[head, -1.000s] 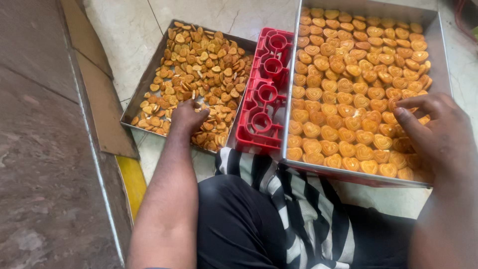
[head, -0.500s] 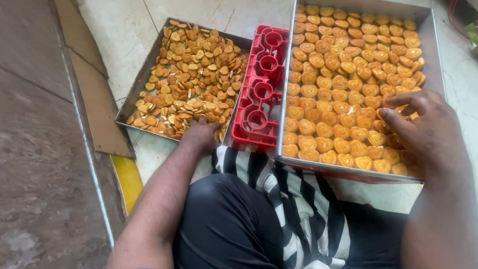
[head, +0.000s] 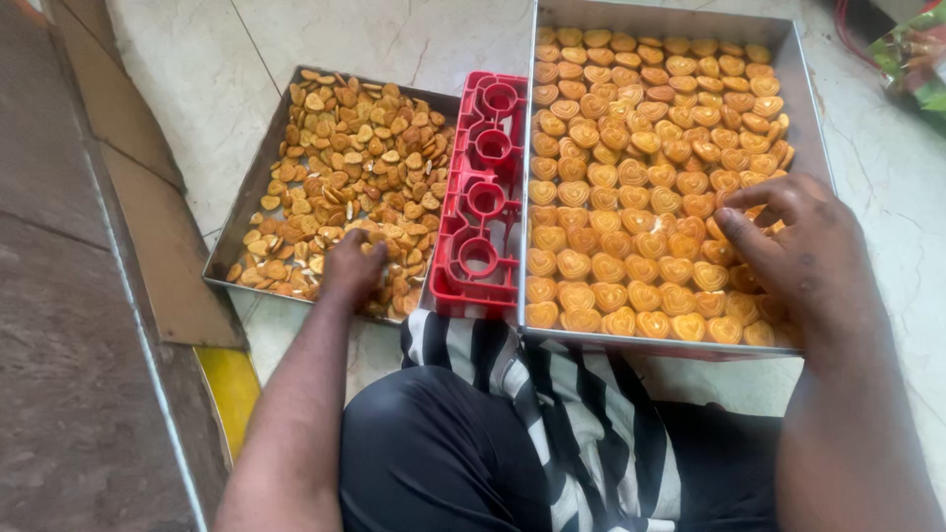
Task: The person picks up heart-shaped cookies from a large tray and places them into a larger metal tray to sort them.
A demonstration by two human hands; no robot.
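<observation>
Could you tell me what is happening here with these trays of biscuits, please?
A seated person works over two metal trays on the floor. The left hand rests in the left tray of loosely piled heart-shaped biscuits. The right hand is on the right tray, where similar biscuits lie in neat rows. A red plastic mould sits between the trays.

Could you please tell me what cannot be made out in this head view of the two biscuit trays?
- Left hand: its curled fingers hide whether it grips a biscuit in the left tray.
- Right hand: covers the biscuits at the right tray's near right corner.
- Red mould: its underside is hidden.
- Top right corner: a green thing is cut off by the edge.
</observation>
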